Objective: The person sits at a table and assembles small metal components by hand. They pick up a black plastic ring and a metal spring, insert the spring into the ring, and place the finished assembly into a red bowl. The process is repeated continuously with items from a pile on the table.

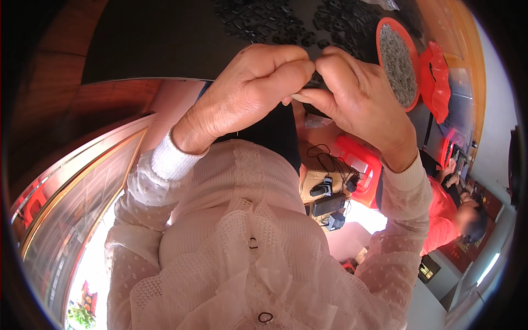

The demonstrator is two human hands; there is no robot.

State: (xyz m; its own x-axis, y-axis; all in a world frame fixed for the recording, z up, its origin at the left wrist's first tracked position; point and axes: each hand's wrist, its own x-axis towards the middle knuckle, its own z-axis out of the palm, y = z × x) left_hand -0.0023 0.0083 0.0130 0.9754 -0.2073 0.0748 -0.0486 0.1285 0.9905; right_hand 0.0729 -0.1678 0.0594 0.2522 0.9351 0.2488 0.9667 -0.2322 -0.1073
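My left hand and my right hand meet at the near edge of the dark table, fingers closed in pinches. Between them a bit of a small black part shows; the fingers cover most of it, so its exact kind cannot be made out. Just beyond my hands lie two loose piles of small black plastic pieces, one pile behind my left hand and another pile behind my right. An orange-red bowl full of small grey metal-looking pieces stands right of my right hand.
A red scalloped dish sits beyond the bowl. Below, to the right, a cardboard box carries a black phone-like device and cables, beside a red plastic stool. Another person in red sits at the right.
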